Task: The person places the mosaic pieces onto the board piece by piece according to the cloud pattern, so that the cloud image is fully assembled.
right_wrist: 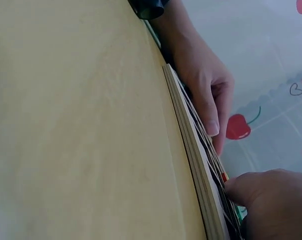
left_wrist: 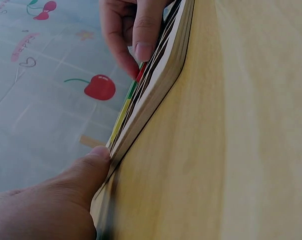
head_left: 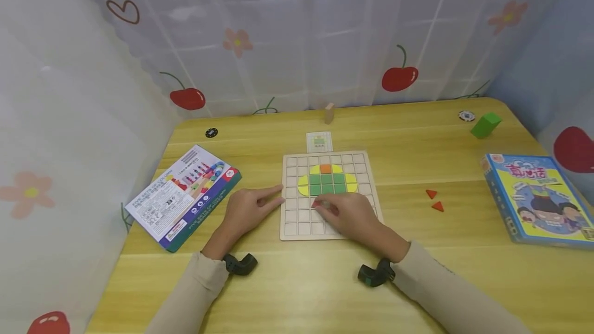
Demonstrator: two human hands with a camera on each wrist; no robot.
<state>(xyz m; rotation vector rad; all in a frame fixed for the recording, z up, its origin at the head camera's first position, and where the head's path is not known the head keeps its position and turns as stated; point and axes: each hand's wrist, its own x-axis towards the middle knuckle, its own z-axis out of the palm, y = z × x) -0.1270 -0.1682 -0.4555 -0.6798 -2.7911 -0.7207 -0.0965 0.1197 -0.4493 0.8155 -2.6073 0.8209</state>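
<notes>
A wooden grid board [head_left: 291, 229] lies on the table, with green square tiles [head_left: 327, 188], an orange square tile [head_left: 326, 169] and yellow curved pieces [head_left: 303, 184] set in its cells. My left hand [head_left: 248, 209] has thumb and forefinger extended against the board's left edge. Over the row below the green tiles, my right hand [head_left: 350, 213] pinches a small red piece [head_left: 316, 204], mostly covered by the fingertips. Right of the board lie two red triangle pieces [head_left: 431, 194]. A small pattern card [head_left: 319, 142] sits just beyond the board's far edge.
At the left is a game box [head_left: 183, 197]; another blue box [head_left: 543, 200] lies at the right. Toward the back stand a small wooden block [head_left: 329, 113] and a green block [head_left: 485, 126], with a black chip [head_left: 211, 132] and a white-and-black chip [head_left: 466, 116].
</notes>
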